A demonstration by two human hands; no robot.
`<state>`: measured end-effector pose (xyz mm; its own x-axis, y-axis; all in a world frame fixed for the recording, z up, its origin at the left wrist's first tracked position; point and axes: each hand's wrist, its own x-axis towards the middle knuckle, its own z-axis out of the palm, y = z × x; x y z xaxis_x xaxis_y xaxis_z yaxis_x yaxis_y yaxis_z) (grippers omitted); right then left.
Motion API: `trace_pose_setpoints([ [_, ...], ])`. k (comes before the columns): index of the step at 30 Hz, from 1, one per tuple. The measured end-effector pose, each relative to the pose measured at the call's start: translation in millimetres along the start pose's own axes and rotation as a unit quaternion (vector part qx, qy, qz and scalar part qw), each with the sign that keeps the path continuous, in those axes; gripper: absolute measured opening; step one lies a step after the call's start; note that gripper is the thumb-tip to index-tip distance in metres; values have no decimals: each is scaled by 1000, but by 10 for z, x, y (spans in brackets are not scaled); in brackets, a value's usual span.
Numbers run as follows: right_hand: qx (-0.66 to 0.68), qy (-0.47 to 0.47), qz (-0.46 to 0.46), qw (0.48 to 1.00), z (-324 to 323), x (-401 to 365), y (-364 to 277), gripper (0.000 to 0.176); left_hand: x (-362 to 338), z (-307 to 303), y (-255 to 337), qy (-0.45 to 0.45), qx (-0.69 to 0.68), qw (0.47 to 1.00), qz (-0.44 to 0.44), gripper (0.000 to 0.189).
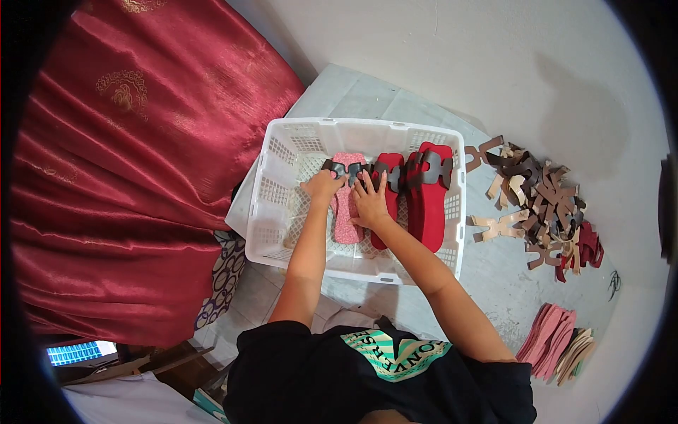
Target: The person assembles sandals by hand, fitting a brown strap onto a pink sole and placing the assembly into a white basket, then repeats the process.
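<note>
Lying between left fingers (340,182), grip unclear, and spread right fingers (369,185) is a pink sandal (345,212).

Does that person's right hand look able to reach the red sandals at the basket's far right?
Probably yes: the right hand is inside the white basket. Another red sandal lies between, but the far-right red sandals look uncovered.

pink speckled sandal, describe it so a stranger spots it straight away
Find the white basket. Inside, the pink sandal lies leftmost, between the left hand and right hand. Its speckled pink pattern sets it apart from the plain red sandals beside it.
</note>
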<state>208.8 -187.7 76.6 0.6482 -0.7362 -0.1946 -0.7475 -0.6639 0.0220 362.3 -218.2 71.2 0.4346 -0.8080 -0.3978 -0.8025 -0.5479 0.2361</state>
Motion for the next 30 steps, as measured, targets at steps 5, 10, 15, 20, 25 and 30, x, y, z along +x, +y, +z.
trace_pose_setpoints([
  [5, -22, 0, -6, 1000, 2, 0, -30, 96, 5, 79, -60, 49, -54, 997, 8, 78],
  [10, -18, 30, -13, 999, 14, -66, -55, 96, -71, -41, -108, 33, -44, 998, -18, 87],
  [15, 11, 76, -13, 997, 20, -130, -61, 95, -56, -133, -218, 3, -74, 997, -4, 85],
  [20, 33, 100, -12, 994, -9, -168, -69, 94, -146, -204, -308, 11, -96, 989, 112, 77],
  [25, 46, 139, -7, 989, -8, -193, -60, 94, -273, -246, -326, 33, -107, 983, 143, 72],
  [30, 59, 171, -5, 984, -59, -256, -5, 91, -405, -323, -325, 23, -116, 985, 125, 68],
])
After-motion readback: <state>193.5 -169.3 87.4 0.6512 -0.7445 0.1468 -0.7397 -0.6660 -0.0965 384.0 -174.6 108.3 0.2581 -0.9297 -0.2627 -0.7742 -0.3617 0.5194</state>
